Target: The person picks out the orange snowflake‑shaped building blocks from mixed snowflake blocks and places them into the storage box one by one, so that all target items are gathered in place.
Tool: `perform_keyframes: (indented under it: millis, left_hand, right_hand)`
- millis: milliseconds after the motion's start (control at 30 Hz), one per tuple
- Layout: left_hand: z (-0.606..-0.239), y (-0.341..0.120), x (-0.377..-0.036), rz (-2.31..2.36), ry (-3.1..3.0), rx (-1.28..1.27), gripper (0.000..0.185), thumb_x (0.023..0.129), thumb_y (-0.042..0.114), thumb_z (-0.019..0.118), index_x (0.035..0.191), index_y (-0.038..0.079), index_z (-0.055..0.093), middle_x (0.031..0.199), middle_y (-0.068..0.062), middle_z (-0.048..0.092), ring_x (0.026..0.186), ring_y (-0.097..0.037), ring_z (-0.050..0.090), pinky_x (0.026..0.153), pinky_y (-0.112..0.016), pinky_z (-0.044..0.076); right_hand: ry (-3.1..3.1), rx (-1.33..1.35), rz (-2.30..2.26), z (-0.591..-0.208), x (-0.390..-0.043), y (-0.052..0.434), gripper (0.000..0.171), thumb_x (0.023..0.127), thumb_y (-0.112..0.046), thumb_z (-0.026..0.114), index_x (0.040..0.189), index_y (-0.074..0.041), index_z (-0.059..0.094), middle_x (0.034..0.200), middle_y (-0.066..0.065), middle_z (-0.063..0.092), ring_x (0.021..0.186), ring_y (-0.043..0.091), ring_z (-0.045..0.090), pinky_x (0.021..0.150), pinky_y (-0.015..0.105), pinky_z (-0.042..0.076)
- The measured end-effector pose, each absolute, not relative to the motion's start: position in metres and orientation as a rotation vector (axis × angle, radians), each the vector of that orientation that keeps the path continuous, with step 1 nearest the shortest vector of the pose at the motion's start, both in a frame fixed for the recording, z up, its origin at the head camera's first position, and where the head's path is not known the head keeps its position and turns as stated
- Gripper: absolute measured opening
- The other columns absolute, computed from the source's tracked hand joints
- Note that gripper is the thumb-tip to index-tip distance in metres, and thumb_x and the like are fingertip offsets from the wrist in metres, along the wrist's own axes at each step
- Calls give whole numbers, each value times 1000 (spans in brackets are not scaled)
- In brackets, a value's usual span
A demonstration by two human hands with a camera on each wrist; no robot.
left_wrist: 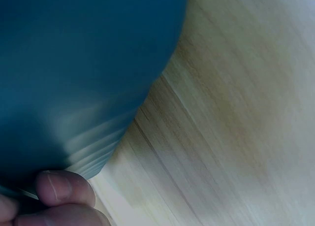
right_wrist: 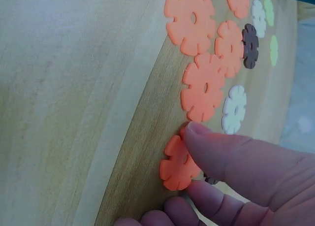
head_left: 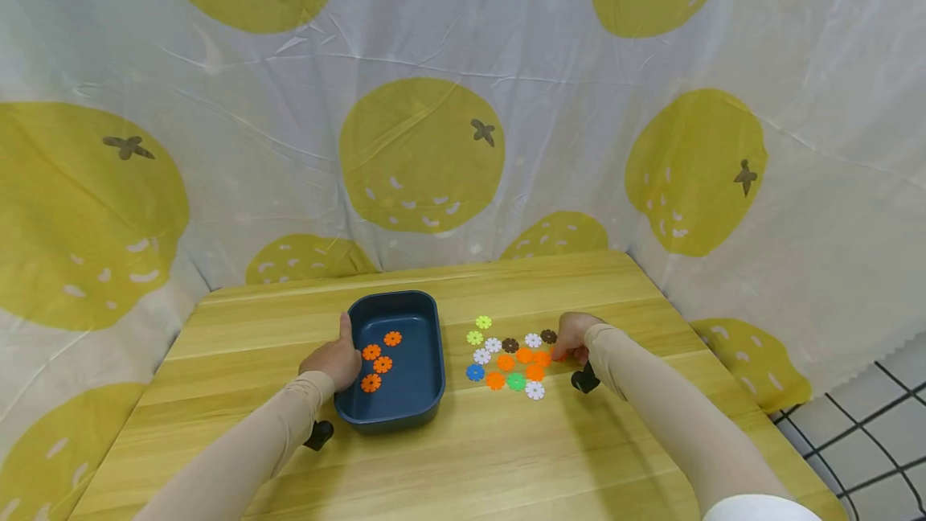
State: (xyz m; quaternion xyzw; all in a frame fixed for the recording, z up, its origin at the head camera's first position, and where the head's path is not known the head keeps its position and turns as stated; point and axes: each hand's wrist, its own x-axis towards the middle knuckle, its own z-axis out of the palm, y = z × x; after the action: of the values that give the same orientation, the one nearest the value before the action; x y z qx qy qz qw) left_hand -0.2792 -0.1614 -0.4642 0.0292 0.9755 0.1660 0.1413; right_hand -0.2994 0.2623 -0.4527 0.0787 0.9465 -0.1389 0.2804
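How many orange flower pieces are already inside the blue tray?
4. All lie in the left half of the blue tray, near the left hand: orange flower pieces at and. The hand may hide more.

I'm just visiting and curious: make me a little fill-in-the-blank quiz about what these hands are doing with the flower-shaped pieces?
1. The left hand holds the edge of a dark ____ tray.
2. Every flower-shaped piece lying inside the tray is ____ in colour.
3. The right hand has its fingertips on an ____ piece on the table.
4. The number of pieces inside the tray is ____.

Missing words: blue; orange; orange; four
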Motion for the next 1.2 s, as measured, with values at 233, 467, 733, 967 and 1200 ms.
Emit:
perform_keyframes:
  millis: [233,467,733,967,1200]
  left_hand:
    - [-465,-163,-280,492,2820,87,78,94,21,38,148,2,-14,76,-13,64,57,-22,55,48,-34,40]
    - [-462,-162,-276,486,2819,53,78,94,20,39,149,3,-13,71,-11,61,55,-23,55,48,-33,40]
    - [-463,-156,-277,462,2842,44,77,95,23,40,149,5,-11,67,-10,60,54,-23,54,48,-33,39]
    - [-463,-151,-278,461,2863,48,77,95,23,43,150,6,-9,65,-8,59,53,-22,53,47,-33,39]
    - [-466,-159,-274,463,2877,27,77,95,21,42,150,5,-9,61,-7,56,51,-22,53,45,-33,38]
  right_hand:
    - [2522,175,-458,-447,-302,256,17,77,-19,74,72,-5,66,64,4,56,55,15,55,55,25,51]
    - [2536,16,-785,-403,-314,217,13,87,-7,61,81,4,65,60,5,52,52,14,52,73,38,55]
    - [2579,-241,-941,-370,-337,123,16,89,-6,59,90,8,66,70,11,60,62,23,64,69,35,56]
    - [2666,-434,-761,-400,-337,39,22,88,-4,59,67,-1,66,60,7,60,63,26,69,55,28,54]
    - [2647,-413,-507,-437,-320,-7,19,82,1,62,64,-3,66,55,9,61,52,22,66,42,26,47]
